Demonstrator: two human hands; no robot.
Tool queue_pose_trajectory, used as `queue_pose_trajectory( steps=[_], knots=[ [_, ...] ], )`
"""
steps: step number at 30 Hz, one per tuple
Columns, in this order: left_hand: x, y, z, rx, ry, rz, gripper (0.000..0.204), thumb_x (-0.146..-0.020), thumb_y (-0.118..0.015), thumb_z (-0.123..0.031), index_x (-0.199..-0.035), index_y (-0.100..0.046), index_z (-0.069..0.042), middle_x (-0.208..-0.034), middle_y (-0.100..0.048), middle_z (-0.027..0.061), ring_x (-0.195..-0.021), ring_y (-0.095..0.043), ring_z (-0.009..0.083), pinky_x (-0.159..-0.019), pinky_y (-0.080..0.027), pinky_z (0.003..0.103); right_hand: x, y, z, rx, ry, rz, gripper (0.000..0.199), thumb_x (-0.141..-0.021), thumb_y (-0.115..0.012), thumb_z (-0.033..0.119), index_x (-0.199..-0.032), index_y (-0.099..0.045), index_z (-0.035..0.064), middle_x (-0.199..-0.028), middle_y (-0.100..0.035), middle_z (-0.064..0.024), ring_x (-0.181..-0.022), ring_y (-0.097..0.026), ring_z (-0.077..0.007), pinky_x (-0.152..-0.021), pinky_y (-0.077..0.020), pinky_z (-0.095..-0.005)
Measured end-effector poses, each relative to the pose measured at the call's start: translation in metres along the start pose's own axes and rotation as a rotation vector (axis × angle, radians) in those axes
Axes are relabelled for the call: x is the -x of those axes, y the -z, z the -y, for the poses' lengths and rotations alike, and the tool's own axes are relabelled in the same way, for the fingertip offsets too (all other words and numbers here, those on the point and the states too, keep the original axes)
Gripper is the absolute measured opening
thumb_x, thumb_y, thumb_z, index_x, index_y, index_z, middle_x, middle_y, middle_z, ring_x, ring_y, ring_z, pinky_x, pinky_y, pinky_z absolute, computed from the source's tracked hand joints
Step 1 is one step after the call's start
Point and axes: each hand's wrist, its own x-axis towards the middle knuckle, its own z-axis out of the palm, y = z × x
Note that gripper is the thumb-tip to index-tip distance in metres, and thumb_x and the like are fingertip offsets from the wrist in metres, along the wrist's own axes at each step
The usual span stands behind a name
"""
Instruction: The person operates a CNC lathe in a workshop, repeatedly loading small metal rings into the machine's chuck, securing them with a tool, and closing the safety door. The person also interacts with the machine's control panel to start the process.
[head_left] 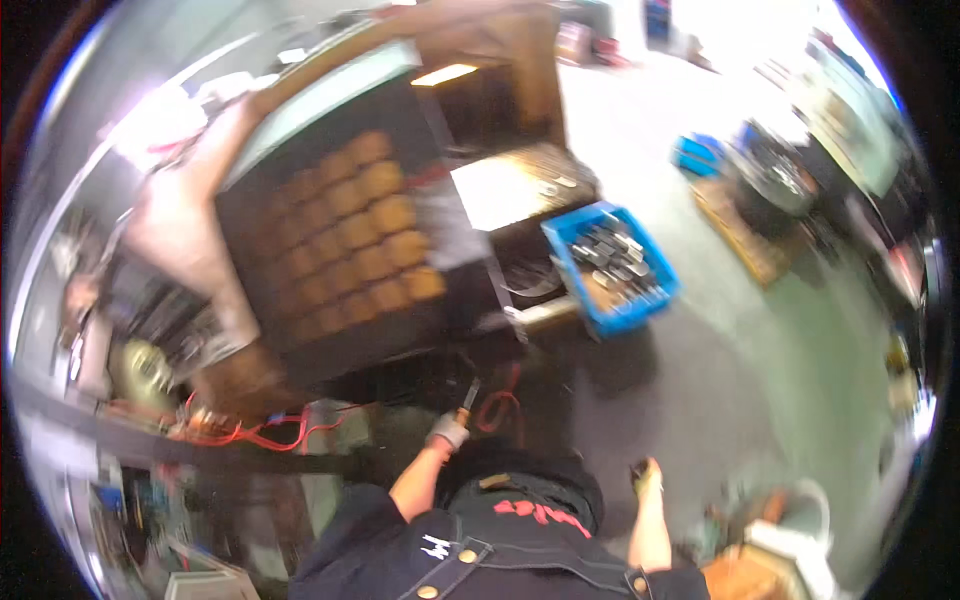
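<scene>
While the view blurs with motion, the person's left hand (447, 431), in a pale glove, hangs low in front of the body with its fingers wrapped round the orange handle of a slim tool (468, 396), perhaps a screwdriver, whose dark shaft points up and away from the hand. The tool sits just below the middle of the picture, above the dark apron (520, 510) and beside a loop of red cable (497, 408) that lies on the floor just to its right. The right hand (646, 476) hangs apart from it, lower right, gloved in something dark and yellowish; whether its fingers are spread or curled I cannot tell, since the blur hides them, and it seems to hold nothing. Ahead of the left hand stands a large dark tray (300, 330), tilted in the fisheye view, bearing rows of round tan blocks (370, 225) packed close together. To the right of that tray a blue plastic crate (605, 315) rests on the grey floor (760, 360), filled with small dark metal parts (615, 255). Between the tray and the crate sits a low dark bench (525, 185) with a pale sheet on top. More red cable (250, 432) trails along the left, near a cluttered shelf edge.
</scene>
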Motion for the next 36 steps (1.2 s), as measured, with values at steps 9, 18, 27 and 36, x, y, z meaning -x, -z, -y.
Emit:
queue_pose_trajectory(
  steps=[9,18,27,36],
  knots=[
    [0.037,0.006,0.126,0.173,0.294,-0.187,0.033,-0.068,-0.05,-0.022,-0.093,-0.058,-0.002,-0.099,-0.056,0.0234,-0.094,-0.054,0.0367,-0.077,-0.044,0.041,-0.064,-0.166,0.019,0.094,-0.322,0.356,0.016,-0.077,-0.049,0.024,-0.075,-0.053,0.0087,-0.07,-0.057,-0.006,-0.055,-0.053,-0.0167,-0.046,-0.0427,-0.0248],
    [0.048,-0.079,0.249,0.368,0.651,-0.126,0.042,-0.073,-0.05,-0.025,-0.108,-0.054,-0.002,-0.113,-0.05,0.0221,-0.109,-0.045,0.0345,-0.088,-0.039,0.039,0.051,-0.357,0.137,0.533,0.702,0.81,0.017,-0.084,-0.049,0.018,-0.089,-0.058,0.0046,-0.074,-0.055,0.0003,-0.052,-0.045,-0.0068,-0.044,-0.0347,-0.0188],
    [0.026,-0.029,0.209,0.445,0.432,-0.31,0.038,-0.08,-0.043,-0.031,-0.098,-0.056,0.0,-0.1,-0.055,0.0233,-0.097,-0.051,0.0397,-0.079,-0.042,0.043,0.006,-0.438,0.146,0.257,0.722,0.806,0.035,-0.088,-0.041,0.02,-0.111,-0.047,-0.0058,-0.106,-0.053,-0.0122,-0.092,-0.052,-0.0209,-0.082,-0.0417,-0.0295],
    [0.021,-0.041,0.185,0.427,0.51,-0.256,0.038,-0.085,-0.038,-0.034,-0.108,-0.054,-0.007,-0.103,-0.055,0.0223,-0.098,-0.05,0.0386,-0.08,-0.042,0.042,0.098,-0.46,0.152,0.138,0.255,0.568,0.026,-0.082,-0.049,0.022,-0.098,-0.056,0.003,-0.087,-0.055,-0.0019,-0.076,-0.054,-0.0173,-0.067,-0.0459,-0.0261]
  ],
)
